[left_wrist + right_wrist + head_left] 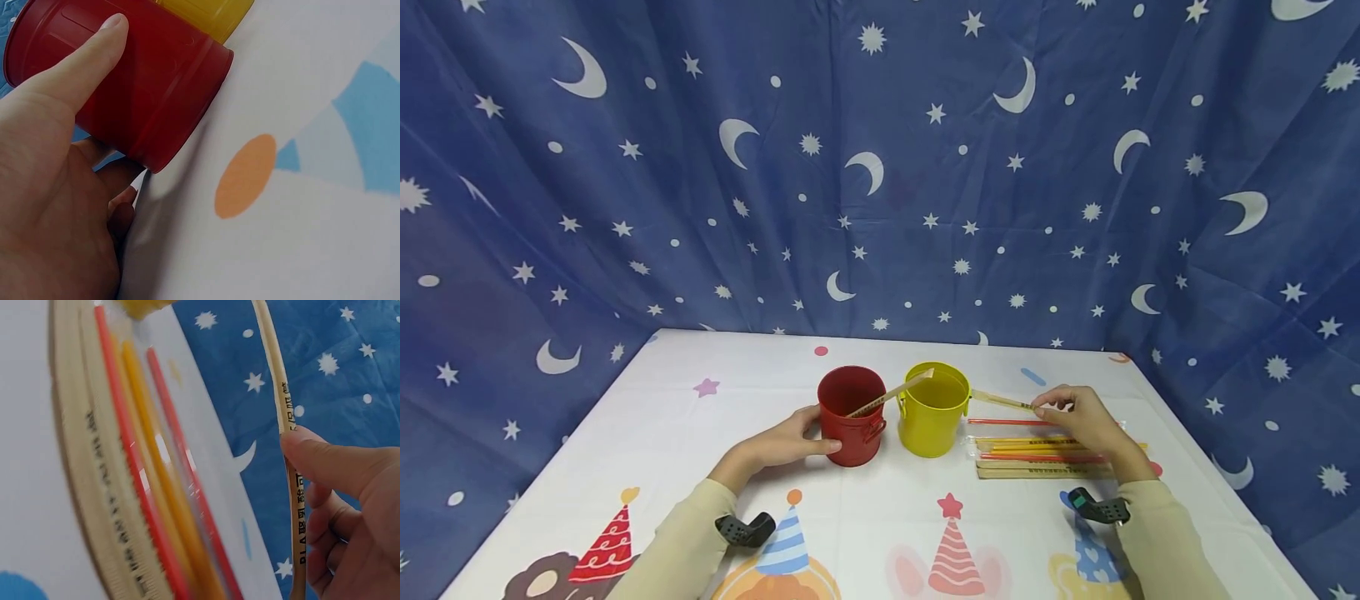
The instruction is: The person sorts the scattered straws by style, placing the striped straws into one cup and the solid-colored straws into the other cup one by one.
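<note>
My left hand (784,439) grips a small red metal bucket (850,447) standing on the table, thumb on its near side and other fingers round behind. One paper-wrapped straw (889,397) leans in the red bucket, its upper end jutting over the yellow bucket (927,431) beside it. Between thumb and fingers, my right hand (1086,418) pinches another beige paper-wrapped straw (273,356) with dark printed characters. In the head view that straw lies level, its far end close to the yellow bucket's right side.
Several straws lie side by side below my right hand: red ones (187,456), yellow ones (148,403) in clear wrapping, and beige paper-wrapped ones (1037,472). A white cloth with party-hat prints covers the table (700,425). Behind it hangs a blue star-and-moon curtain (910,250).
</note>
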The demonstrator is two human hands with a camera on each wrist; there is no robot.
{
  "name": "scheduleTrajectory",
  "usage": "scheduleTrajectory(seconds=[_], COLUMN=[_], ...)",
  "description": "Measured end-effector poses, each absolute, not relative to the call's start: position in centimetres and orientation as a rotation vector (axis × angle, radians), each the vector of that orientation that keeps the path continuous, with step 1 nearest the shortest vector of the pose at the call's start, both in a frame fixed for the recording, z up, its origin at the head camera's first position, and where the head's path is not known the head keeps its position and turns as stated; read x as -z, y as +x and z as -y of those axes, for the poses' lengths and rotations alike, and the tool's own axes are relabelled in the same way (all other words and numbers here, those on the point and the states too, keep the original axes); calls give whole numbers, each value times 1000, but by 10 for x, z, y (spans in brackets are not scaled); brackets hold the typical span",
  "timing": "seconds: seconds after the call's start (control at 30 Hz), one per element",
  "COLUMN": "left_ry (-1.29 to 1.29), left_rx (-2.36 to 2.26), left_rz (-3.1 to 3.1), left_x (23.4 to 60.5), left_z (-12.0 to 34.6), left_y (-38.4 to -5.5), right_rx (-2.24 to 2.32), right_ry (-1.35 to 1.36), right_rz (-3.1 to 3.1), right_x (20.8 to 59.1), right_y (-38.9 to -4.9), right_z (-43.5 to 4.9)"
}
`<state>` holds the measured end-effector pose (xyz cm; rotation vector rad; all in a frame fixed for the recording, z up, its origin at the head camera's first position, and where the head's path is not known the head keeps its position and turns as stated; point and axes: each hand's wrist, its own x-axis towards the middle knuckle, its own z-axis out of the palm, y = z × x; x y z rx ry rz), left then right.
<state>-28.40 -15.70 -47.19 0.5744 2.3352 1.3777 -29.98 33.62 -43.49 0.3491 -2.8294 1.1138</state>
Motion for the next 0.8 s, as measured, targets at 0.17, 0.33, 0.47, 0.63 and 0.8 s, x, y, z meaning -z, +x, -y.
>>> scheduleTrajectory(seconds=[0.17,0.33,0.47,0.63,0.8], left_ry=[571,546,550,522,489], left_rx=[-1375,-1361,-1358,-1353,-1349], left_rz=[-2326,-2340,-2342,-2344,-2350], left_x=[471,471,472,472,472], left_z=[157,158,157,157,158], left_y=[-285,-284,-285,-285,-284], right_rx=[-1283,-1494,-1660,-2074,-2407], right_ry=[363,361,390,526,704], right_rz=[2778,2675,2569,2277,1941], right_x=[423,415,411,406,399], right_y=[-296,-290,-288,-289,-288], right_z=[-336,-337,-337,-336,-329])
